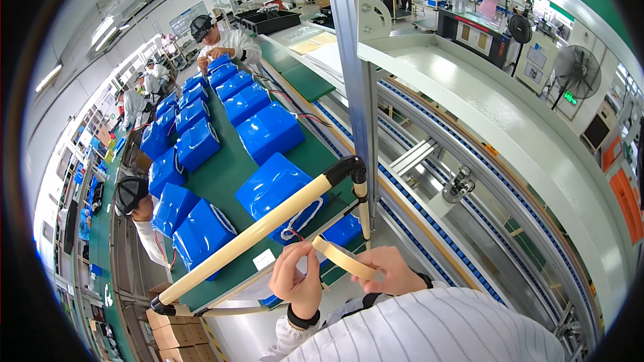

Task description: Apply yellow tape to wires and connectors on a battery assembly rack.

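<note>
A roll of cream-coloured tape (343,261) is held up in front of my body, edge-on. My right hand (394,272) is closed on its right end. At the roll's left end, my left hand (298,283) has thumb and forefinger pinched together against the tape; whether a loose end lies between them is too small to tell. Just beyond my hands, a large blue-wrapped block with a white edge and thin wires (272,184) rests on the green bench (225,177). Part of another blue block (343,229) shows low behind the rail, near the roll.
A cream tube rail (248,240) with black joints crosses before the bench. Several blue blocks stand in rows there. One co-worker (218,43) handles a block at the far end; another (137,204) is at the left. A metal post (359,94) and roller conveyor (429,228) are right.
</note>
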`<move>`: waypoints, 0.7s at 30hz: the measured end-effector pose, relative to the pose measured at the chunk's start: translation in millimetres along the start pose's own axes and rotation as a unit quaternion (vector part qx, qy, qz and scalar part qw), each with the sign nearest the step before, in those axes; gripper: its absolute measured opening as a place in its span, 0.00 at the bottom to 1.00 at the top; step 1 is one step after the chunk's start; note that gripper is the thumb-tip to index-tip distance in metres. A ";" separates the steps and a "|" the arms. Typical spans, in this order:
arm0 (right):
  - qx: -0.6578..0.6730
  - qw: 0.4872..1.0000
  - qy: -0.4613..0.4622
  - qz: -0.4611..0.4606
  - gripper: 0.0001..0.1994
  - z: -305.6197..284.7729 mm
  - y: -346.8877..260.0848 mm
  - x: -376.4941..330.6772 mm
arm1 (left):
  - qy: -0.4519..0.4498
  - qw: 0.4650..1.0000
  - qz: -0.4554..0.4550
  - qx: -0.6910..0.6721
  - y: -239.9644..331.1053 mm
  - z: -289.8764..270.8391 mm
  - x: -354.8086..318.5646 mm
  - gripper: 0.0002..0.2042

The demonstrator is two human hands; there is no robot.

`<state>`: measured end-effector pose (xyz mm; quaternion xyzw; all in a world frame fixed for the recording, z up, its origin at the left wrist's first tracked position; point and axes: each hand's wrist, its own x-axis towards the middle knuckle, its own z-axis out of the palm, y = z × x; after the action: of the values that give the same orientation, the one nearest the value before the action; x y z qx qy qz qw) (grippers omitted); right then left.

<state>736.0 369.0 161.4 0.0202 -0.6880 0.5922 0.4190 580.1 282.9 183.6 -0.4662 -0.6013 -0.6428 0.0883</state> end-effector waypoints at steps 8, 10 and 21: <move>-0.131 0.986 0.095 0.043 0.10 -4.5 -10.2 4.9 | -0.001 0.999 -0.048 -0.021 -0.8 3.0 -1.7 0.07; -0.134 0.986 0.101 0.016 0.09 -4.3 -12.2 5.6 | -0.010 1.000 -0.022 -0.009 -0.7 3.7 -0.6 0.06; -0.180 0.978 0.102 -0.022 0.09 -4.4 1.9 17.8 | -0.032 0.955 -0.183 -0.232 -1.0 1.6 -2.5 0.04</move>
<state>725.9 381.6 170.3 -0.1008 -0.7360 0.4483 0.4972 581.5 283.4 180.9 -0.3762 -0.5131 -0.7545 -0.1608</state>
